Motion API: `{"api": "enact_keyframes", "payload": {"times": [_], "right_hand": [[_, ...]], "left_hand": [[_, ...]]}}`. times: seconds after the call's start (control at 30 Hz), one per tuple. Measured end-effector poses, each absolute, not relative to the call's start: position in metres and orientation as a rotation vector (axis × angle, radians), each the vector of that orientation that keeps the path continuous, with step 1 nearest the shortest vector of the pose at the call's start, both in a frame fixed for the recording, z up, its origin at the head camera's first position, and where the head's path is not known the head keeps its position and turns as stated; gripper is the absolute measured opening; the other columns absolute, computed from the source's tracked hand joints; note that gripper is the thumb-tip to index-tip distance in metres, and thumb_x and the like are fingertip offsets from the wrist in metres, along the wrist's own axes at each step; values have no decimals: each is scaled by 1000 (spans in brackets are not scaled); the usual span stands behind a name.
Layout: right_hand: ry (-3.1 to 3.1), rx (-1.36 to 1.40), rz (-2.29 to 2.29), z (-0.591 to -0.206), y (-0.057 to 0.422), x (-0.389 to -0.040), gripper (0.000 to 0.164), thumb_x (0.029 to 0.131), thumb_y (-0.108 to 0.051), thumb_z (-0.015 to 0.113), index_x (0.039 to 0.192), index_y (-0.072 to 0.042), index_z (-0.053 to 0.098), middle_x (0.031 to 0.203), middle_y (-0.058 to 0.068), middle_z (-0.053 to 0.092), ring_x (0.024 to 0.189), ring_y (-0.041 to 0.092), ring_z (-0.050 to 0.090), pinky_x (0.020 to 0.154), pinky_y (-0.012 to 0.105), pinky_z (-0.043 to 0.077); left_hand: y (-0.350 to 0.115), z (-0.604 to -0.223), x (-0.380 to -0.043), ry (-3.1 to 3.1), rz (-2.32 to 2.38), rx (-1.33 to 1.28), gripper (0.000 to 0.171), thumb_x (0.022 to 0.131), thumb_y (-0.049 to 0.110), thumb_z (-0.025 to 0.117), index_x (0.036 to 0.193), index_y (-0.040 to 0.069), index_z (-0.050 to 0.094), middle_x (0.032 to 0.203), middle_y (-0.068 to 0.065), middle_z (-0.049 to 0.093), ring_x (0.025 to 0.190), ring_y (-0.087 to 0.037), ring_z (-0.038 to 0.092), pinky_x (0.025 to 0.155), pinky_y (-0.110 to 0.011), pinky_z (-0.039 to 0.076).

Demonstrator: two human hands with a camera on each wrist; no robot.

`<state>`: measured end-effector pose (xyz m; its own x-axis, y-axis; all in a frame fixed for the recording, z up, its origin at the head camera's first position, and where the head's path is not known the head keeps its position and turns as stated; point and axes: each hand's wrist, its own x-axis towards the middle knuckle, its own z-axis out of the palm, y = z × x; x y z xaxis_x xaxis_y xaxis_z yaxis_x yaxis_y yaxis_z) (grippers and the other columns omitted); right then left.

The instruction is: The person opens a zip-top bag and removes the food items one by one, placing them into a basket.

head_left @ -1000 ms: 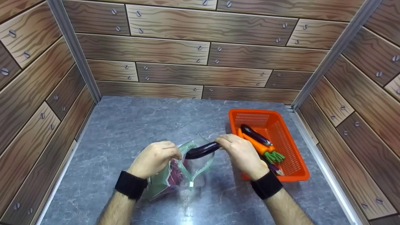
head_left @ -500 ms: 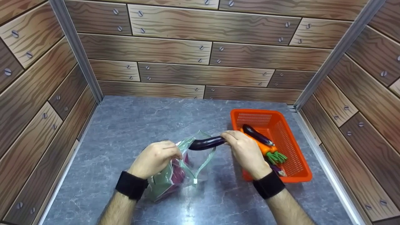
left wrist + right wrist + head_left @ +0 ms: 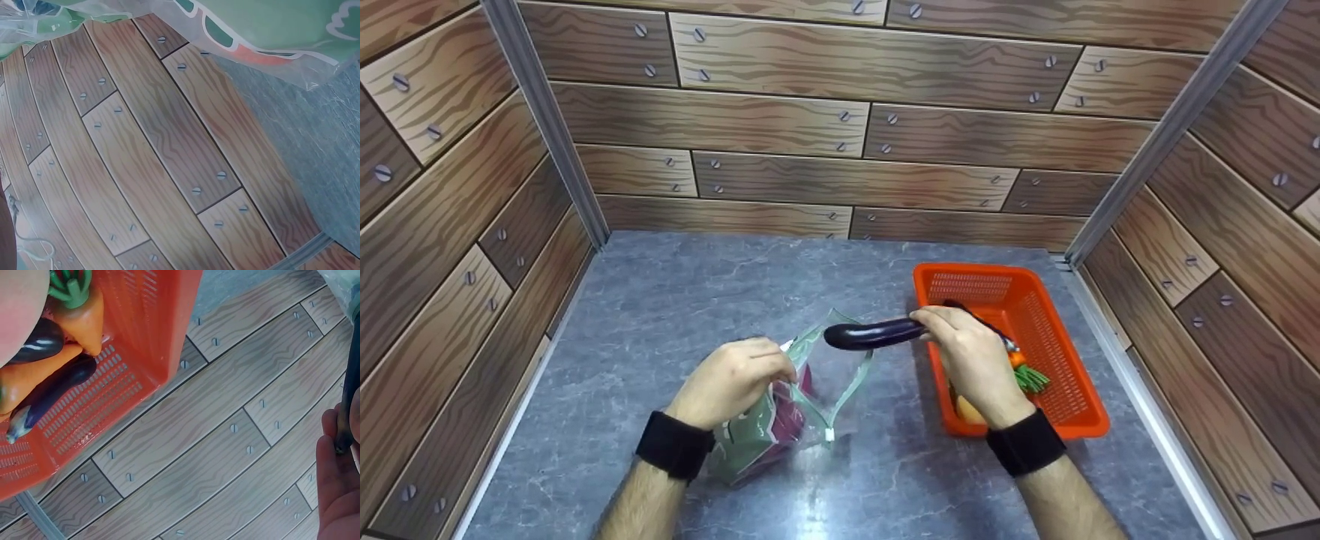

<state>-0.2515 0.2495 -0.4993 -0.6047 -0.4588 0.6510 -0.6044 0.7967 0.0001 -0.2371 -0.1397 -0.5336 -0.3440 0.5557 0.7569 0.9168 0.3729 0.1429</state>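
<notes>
1. Holding the eggplant (image 3: pixel 874 334), the right hand (image 3: pixel 967 360) has its fingers clamped on one end. The eggplant is up in the air, with its free tip by the mouth of the bag (image 3: pixel 746 442) and the orange basket (image 3: pixel 1039 319) near its held end.
2. The left hand (image 3: pixel 742 375) pinches the bag's edge in its fingers.
3. Best to hold the bag wide and steady, so the eggplant won't snag.

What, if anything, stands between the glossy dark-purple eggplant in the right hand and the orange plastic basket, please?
Nothing visible blocks the held eggplant: the basket is open-topped, though its left rim may need clearing.
</notes>
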Motion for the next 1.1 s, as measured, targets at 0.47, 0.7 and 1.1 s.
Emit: {"api": "enact_keyframes", "payload": {"times": [0.47, 0.7, 1.1], "right_hand": [[-2298, 643, 384, -491, 280, -252, 33, 96, -2, 92, 129, -7, 85, 120, 14, 88, 113, 35, 85, 98, 52, 75], [-2308, 574, 415, -488, 295, -253, 32, 99, -1, 90, 130, -6, 84, 123, 16, 88, 114, 38, 85, 98, 56, 74], [-2348, 453, 432, -491, 317, -258, 28, 106, -4, 84, 134, -4, 82, 129, 19, 85, 118, 46, 82, 100, 64, 70]], "left_hand": [[-139, -531, -237, -2028, -757, -1285, 25, 90, -12, 90, 95, 12, 82, 91, 2, 85, 84, -12, 82, 83, -21, 72], [-138, -532, -237, -2022, -759, -1278, 27, 88, -13, 90, 95, 12, 82, 92, 1, 85, 83, -12, 82, 84, -22, 72], [-140, -533, -236, -2032, -750, -1273, 27, 88, -13, 90, 95, 11, 82, 92, 0, 86, 83, -12, 82, 84, -22, 73]]}}
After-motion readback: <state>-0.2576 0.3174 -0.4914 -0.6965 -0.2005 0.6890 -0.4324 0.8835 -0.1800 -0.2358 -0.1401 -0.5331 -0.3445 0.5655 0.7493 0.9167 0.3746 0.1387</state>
